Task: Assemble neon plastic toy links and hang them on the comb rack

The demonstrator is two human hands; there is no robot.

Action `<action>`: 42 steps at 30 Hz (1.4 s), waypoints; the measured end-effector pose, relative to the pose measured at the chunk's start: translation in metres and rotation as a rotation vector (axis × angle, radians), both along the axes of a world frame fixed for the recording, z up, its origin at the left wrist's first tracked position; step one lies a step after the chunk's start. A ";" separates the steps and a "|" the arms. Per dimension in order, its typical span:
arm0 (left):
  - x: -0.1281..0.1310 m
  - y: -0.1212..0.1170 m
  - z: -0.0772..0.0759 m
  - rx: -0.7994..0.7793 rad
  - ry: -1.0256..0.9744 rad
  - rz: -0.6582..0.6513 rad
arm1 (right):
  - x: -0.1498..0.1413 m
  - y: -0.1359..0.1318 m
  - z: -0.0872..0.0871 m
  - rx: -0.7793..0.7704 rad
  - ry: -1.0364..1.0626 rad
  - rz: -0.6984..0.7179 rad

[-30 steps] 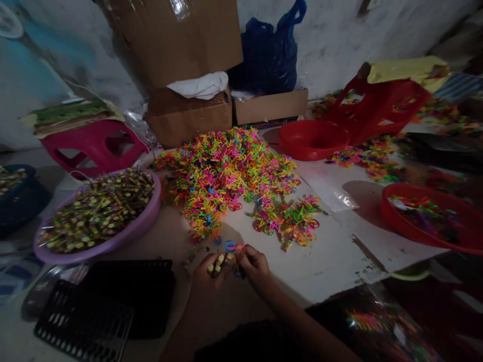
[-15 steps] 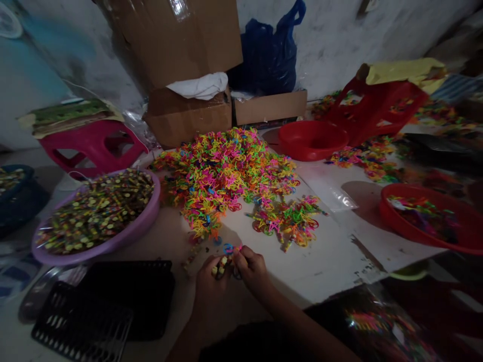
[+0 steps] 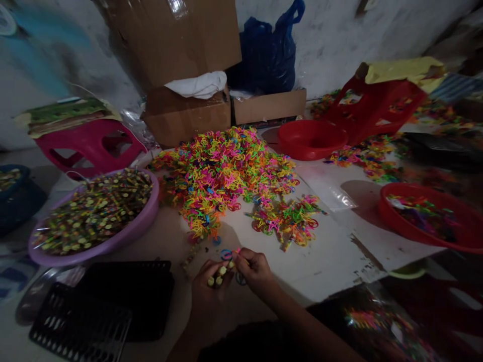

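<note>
My left hand (image 3: 207,281), low in the middle, is closed around several small tubes with pale yellow round ends (image 3: 219,278). Against it, my right hand (image 3: 253,266) pinches a small pink plastic piece (image 3: 237,251) by the ends of the tubes. A blue plastic ring (image 3: 226,255) shows between the two hands, and a dark ring hangs below the right fingers. Just beyond the hands is a big heap of bright plastic pieces (image 3: 230,176), with a smaller cluster (image 3: 289,221) to its right. Fingers partly hide how the pieces meet the tubes.
On the left stand a purple basin (image 3: 145,221) full of similar tubes, black plastic trays (image 3: 132,296) and a pink stool (image 3: 90,143). Cardboard boxes (image 3: 188,115) and a blue bag (image 3: 267,55) are behind the heap. Red basins (image 3: 311,141) and a red stool (image 3: 388,105) are on the right.
Both hands stay together in nearly the same place. The left hand has shifted slightly left and tilted, showing more of the tubes' yellow ends; the dark ring under the right hand shows more.
</note>
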State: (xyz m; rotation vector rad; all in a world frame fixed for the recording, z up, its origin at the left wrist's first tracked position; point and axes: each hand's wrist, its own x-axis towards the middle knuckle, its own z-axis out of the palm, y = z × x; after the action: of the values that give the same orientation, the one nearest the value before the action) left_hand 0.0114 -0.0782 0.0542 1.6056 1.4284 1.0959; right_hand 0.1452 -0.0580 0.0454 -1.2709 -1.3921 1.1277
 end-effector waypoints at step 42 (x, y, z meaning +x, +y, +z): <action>-0.006 0.018 -0.013 -0.517 -0.410 0.105 | -0.012 0.010 -0.016 0.041 0.181 -0.129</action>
State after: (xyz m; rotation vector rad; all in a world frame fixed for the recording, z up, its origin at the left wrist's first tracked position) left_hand 0.0057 -0.0600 0.0412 0.8937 1.3776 0.9430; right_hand 0.1332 -0.0478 0.0291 -1.1817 -1.1768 1.0920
